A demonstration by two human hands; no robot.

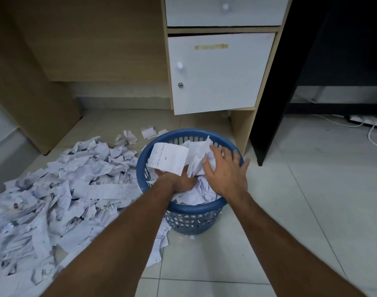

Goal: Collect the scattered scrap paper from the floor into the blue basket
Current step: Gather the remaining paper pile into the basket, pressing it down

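Judging by the present state of the floor, the work is well short of halfway. A blue basket (pixel 190 219) stands on the tiles before a white cabinet door (pixel 219 71), and paper already lies inside it up to near the rim. Both hands are over its mouth. The left hand (pixel 179 179) is down among the paper, a long receipt (pixel 169 157) rising from it; its fingers are hidden, so whether they clasp that slip cannot be told. The right hand (pixel 224 168) rests with fingers spread and straight on a crumpled bundle (pixel 199 156), pressing rather than clutching.

Outstanding: a large heap of scrap paper (pixel 54 189) covers the floor left of the basket, with stray pieces (pixel 149 131) behind it and a few slips (pixel 160 243) at its foot (these touch the base).

Printed lines show on the receipt, but they are too small to read. No brand or label is legible; a strip of tape (pixel 211 46) on the door bears no writing.
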